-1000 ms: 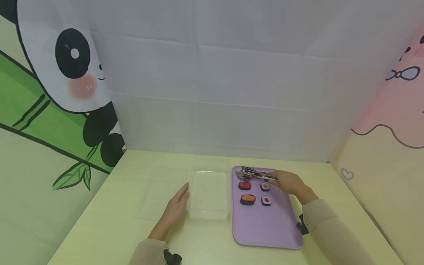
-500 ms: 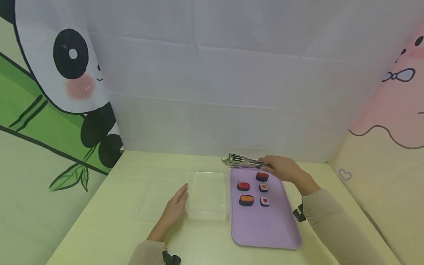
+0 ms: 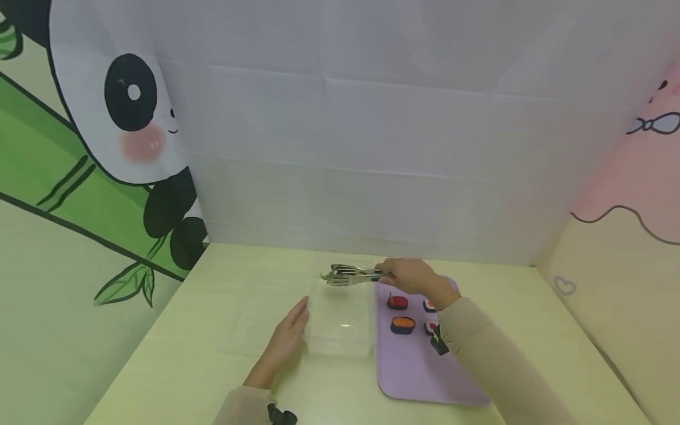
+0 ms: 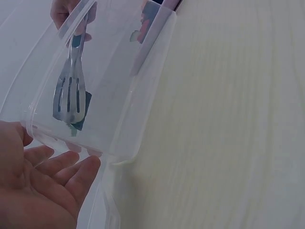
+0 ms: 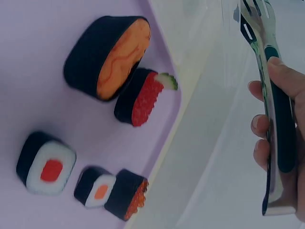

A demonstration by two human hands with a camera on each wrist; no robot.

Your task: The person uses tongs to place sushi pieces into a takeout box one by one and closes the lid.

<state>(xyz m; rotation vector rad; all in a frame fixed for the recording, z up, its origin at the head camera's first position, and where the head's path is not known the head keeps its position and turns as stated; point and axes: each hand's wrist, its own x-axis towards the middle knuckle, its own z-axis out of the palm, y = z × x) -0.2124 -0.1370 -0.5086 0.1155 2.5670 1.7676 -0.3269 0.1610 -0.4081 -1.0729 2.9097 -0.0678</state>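
My right hand (image 3: 411, 274) grips metal tongs (image 3: 350, 275) with dark handle grips. Their slotted ends hold a dark-wrapped toy sushi piece (image 4: 86, 112) with green at its tip, largely hidden by the metal. In the head view the tongs overlap the far part of a clear plastic box (image 3: 340, 347). Beside that box's left wall is my left hand (image 3: 287, 333), its fingers extended and fingertips right at the plastic. To the right, the purple tray (image 3: 409, 378) bears an orange-topped sushi (image 5: 124, 57), red-topped sushi (image 5: 144, 98) and white-rimmed rolls (image 5: 52, 167), partly covered by my right arm.
A faint clear lid (image 3: 249, 313) lies flat on the pale wooden table (image 3: 175, 354), left of the box. A white sheet (image 3: 361, 147) hangs behind the table, with printed cartoon panels at both sides.
From over the tray, my right hand has carried the tongs with the sushi left to the clear box, rising on the way. My left hand stays beside the box. The head view has shifted slightly.
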